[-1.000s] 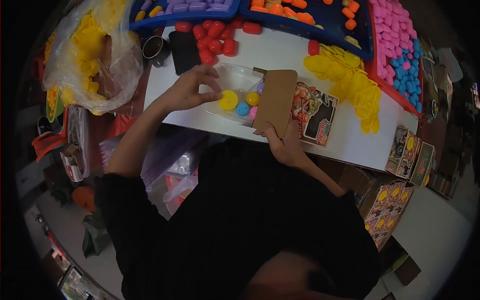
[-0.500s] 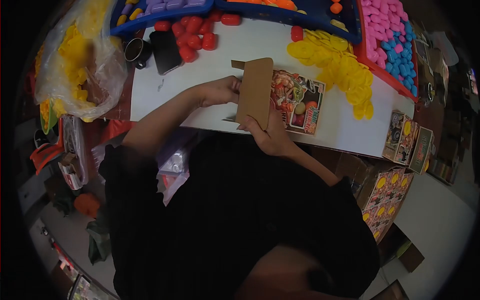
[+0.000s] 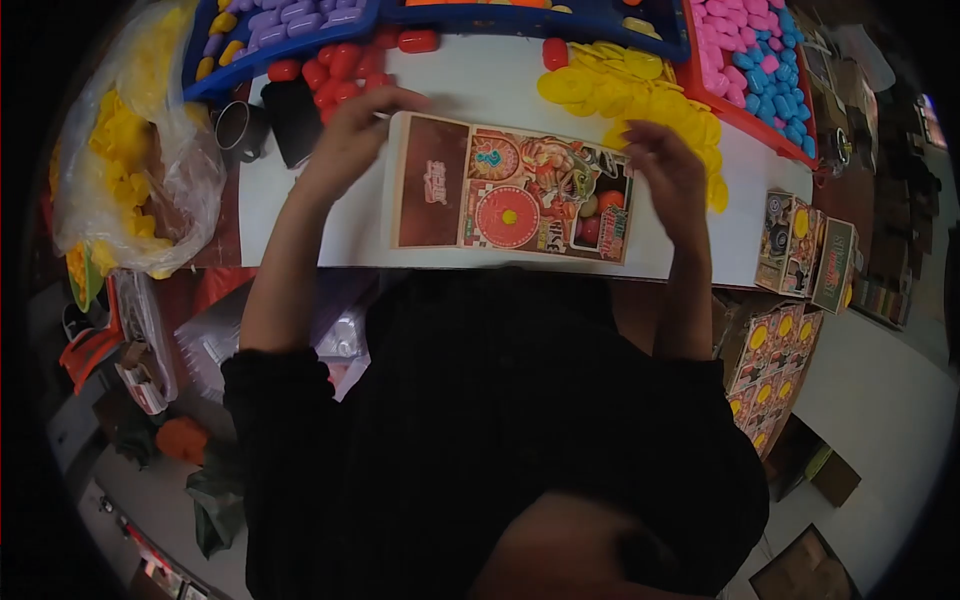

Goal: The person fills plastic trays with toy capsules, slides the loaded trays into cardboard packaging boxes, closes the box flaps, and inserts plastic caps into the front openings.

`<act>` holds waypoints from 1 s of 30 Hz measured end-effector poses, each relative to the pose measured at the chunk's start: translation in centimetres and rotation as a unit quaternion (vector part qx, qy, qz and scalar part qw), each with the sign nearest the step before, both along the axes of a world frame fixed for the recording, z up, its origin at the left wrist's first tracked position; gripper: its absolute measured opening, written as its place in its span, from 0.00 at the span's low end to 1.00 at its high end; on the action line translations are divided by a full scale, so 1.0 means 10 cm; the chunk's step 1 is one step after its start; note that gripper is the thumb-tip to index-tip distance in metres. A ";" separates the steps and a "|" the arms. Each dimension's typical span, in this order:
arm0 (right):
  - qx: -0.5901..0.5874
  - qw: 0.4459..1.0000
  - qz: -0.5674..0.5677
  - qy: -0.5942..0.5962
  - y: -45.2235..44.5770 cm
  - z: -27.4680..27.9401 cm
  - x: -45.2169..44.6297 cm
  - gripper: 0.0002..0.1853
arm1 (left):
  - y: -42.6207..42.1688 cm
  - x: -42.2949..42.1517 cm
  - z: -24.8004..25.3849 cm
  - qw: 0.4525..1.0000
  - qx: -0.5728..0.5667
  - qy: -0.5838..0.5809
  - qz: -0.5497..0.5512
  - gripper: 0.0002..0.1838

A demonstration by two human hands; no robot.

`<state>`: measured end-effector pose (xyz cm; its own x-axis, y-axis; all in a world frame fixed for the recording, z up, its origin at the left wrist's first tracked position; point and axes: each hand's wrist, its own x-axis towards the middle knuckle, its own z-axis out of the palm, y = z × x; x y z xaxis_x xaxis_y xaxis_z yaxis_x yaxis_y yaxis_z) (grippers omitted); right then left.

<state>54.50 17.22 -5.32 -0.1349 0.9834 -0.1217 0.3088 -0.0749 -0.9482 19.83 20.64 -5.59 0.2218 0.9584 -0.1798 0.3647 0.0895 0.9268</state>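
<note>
A printed cardboard box (image 3: 545, 195) lies flat on the white table, its picture side up, with a dark red panel (image 3: 432, 190) at its left end. Above the upper left corner of the box is my left hand (image 3: 360, 135), fingers stretched out and gripping nothing. My right hand (image 3: 672, 175) is beside the right end, fingers apart and slightly blurred, close to the edge; whether it touches the box I cannot tell. Yellow plastic discs (image 3: 640, 85) are heaped just beyond the box, near my right fingers.
Red plastic pieces (image 3: 345, 65), a black phone (image 3: 290, 122) and a dark mug (image 3: 240, 130) are at the back left. Blue trays (image 3: 540, 22) and a red tray (image 3: 740, 115) hold coloured pieces. Printed boxes (image 3: 785, 240) stand at the right edge; a plastic bag (image 3: 190, 170) is left.
The box's plain brown panel has swung over to the left, showing its dark red face. Both hands have let go and moved apart, left hand to the upper left, right hand to the right end.
</note>
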 end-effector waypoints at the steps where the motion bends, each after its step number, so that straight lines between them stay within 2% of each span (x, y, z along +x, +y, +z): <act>1: 0.077 0.990 -0.098 -0.066 0.09 0.00 0.19 0.16 | 0.03 -0.09 0.09 0.995 0.082 -0.011 0.057 0.14; 2: 0.081 0.989 -0.105 -0.072 0.12 -0.02 0.30 0.16 | -0.08 -0.10 0.18 0.986 0.161 0.018 0.047 0.13; 3: 0.111 0.977 -0.070 -0.167 0.13 -0.07 0.40 0.14 | -0.25 -0.09 0.26 0.969 0.239 0.046 0.039 0.13; 4: 0.140 0.955 -0.032 -0.261 0.13 -0.13 0.47 0.12 | -0.41 -0.04 0.29 0.967 0.243 0.055 -0.061 0.16; 5: 0.120 0.937 0.039 -0.325 0.13 -0.19 0.46 0.14 | -0.55 0.04 0.31 0.954 0.246 0.065 -0.158 0.19; 6: 0.123 0.936 0.037 -0.328 0.13 -0.25 0.43 0.14 | -0.68 0.17 0.34 0.938 0.259 0.113 -0.201 0.23; 7: 0.174 0.912 0.077 -0.363 0.11 -0.31 0.38 0.15 | -0.76 0.29 0.34 0.918 0.269 0.162 -0.242 0.28; 9: 0.237 0.870 0.134 -0.411 0.11 -0.44 0.32 0.17 | -0.87 0.40 0.16 0.915 0.266 0.189 -0.237 0.31; 10: 0.234 0.872 0.135 -0.408 0.13 -0.49 0.32 0.17 | -0.93 0.42 0.06 0.911 0.263 0.216 -0.232 0.35; 12: 0.275 0.832 0.114 -0.467 0.16 -0.56 0.35 0.17 | -0.95 0.43 -0.14 0.912 0.278 0.212 -0.214 0.36; 16: 0.320 0.811 0.100 -0.480 0.20 -0.64 0.41 0.19 | -0.91 0.50 -0.21 0.919 0.299 0.185 -0.177 0.37; 19: 0.396 0.781 0.062 -0.479 0.26 -0.50 0.45 0.17 | -0.92 0.55 -0.23 0.915 0.314 0.195 -0.162 0.37; 21: 0.278 0.906 -0.138 -0.288 0.20 -0.17 0.38 0.13 | -0.95 0.61 -0.23 0.910 0.324 0.214 -0.145 0.37; 22: 0.283 0.906 -0.136 -0.285 0.14 -0.04 0.28 0.13 | -0.95 0.66 -0.23 0.905 0.331 0.229 -0.135 0.37; 23: 0.214 0.954 -0.147 -0.150 0.04 0.07 0.11 0.11 | -0.94 0.72 -0.23 0.891 0.339 0.271 -0.133 0.35; 24: 0.137 0.978 -0.157 -0.014 -0.05 0.11 -0.06 0.10 | -0.92 0.80 -0.20 0.891 0.338 0.272 -0.136 0.35; 26: 0.119 0.988 -0.048 -0.087 -0.18 -0.01 -0.36 0.08 | -0.83 0.94 -0.12 0.873 0.318 0.341 -0.142 0.34; 27: 0.119 0.987 -0.053 -0.090 -0.21 -0.08 -0.44 0.08 | -0.81 0.96 -0.12 0.873 0.320 0.337 -0.146 0.34; 29: 0.167 0.970 -0.020 -0.173 -0.19 -0.16 -0.51 0.08 | -0.80 0.99 -0.12 0.799 0.380 0.434 -0.167 0.31; 30: 0.170 0.970 -0.017 -0.175 -0.16 -0.14 -0.52 0.08 | -0.77 0.98 -0.10 0.800 0.380 0.434 -0.163 0.31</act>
<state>49.26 15.60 -6.76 -0.1103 0.9780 0.1773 0.6185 0.2071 -0.7580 29.65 12.94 -6.56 0.5898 0.7807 0.2068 0.7901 -0.6107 0.0523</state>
